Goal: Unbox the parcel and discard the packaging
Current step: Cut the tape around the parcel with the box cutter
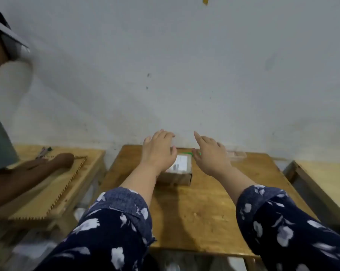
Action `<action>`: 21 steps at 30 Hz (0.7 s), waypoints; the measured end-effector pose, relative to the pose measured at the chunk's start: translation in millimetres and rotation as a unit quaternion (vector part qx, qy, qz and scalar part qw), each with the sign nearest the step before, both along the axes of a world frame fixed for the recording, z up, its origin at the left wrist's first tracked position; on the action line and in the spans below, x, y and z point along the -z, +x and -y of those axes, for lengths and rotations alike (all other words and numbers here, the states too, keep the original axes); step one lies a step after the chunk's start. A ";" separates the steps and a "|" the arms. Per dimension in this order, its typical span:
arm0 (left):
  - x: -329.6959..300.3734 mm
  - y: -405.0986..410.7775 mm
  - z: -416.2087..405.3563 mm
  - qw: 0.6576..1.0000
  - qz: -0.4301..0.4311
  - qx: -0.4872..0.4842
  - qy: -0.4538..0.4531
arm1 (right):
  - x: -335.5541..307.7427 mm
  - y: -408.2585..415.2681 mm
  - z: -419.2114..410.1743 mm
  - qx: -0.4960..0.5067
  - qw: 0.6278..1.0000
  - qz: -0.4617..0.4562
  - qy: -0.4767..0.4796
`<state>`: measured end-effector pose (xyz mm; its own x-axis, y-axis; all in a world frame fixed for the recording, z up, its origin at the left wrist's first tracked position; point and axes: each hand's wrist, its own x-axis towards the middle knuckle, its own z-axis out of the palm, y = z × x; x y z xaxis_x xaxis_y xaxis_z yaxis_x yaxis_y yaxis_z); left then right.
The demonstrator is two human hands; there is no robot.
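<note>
A small brown cardboard parcel with a white shipping label on top sits near the back of the wooden table. My left hand hovers over the parcel's left side, fingers relaxed and holding nothing. My right hand is raised just right of the parcel, fingers straight, palm down, also holding nothing. A green object peeks out behind the parcel, partly hidden by my right hand.
A clear plastic item lies at the table's back right. Another person leans on a toothed wooden board on the left table. A third table stands to the right. The wall is close behind.
</note>
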<state>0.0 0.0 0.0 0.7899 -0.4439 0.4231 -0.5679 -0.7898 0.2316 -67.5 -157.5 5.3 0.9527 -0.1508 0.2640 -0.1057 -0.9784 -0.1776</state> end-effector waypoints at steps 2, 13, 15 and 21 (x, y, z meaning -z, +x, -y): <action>14.6 -1.4 1.3 0.999 -0.035 -0.001 0.033 | 12.5 -3.3 4.5 0.001 1.000 -0.028 0.008; 94.4 57.0 25.8 0.981 -0.169 0.016 0.093 | 90.7 54.9 46.2 0.037 0.988 -0.134 0.064; 103.9 79.5 32.4 0.979 -0.173 0.028 0.106 | 99.7 76.9 55.1 0.048 0.985 -0.143 0.078; 135.4 138.1 50.5 0.968 -0.193 0.093 0.128 | 130.7 152.9 81.8 0.071 0.975 -0.147 0.148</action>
